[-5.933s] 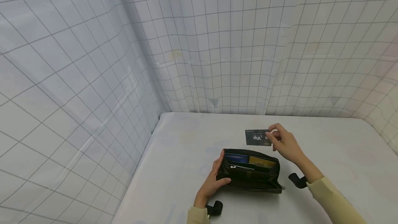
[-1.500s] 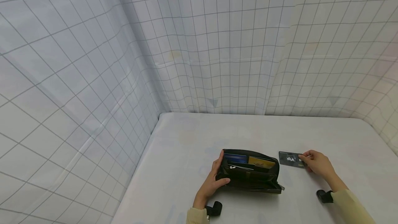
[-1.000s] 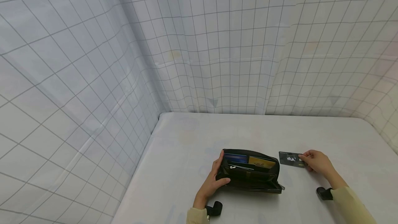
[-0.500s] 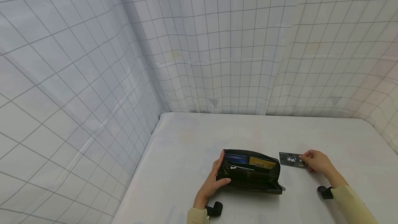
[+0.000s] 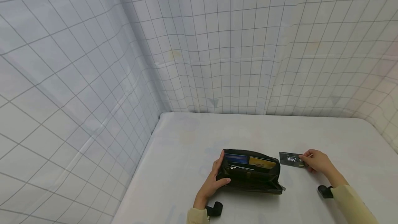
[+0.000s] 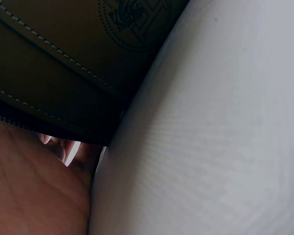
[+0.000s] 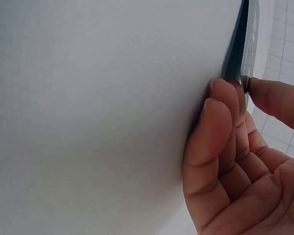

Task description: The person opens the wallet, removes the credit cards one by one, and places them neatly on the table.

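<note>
A dark zip wallet (image 5: pixel 252 179) stands open on the table, its inside facing up toward the head view. My left hand (image 5: pixel 212 183) grips its left end, thumb over the front edge and fingers behind. In the left wrist view the wallet's stitched outer side (image 6: pixel 49 61) lies against my palm (image 6: pixel 34 186). Inside, a blue card (image 5: pixel 236 158) and a gold card (image 5: pixel 262 162) show in the slots. Right of the wallet, my right hand (image 5: pixel 318 162) pinches a black "Vip" card (image 5: pixel 288 159) by its right end. The right wrist view shows that card (image 7: pixel 236 51) edge-on, low by the tabletop.
The white table (image 5: pixel 180 168) runs back to a grid-patterned curtain (image 5: pixel 217 61), with another along the left side (image 5: pixel 77 113). Black wrist devices sit at the left wrist (image 5: pixel 215 209) and right wrist (image 5: pixel 325 192).
Since the oldest frame, my right hand has carried the black card from behind the wallet to its right, lower down. Over the last second and a half, both hands have stayed almost still.
</note>
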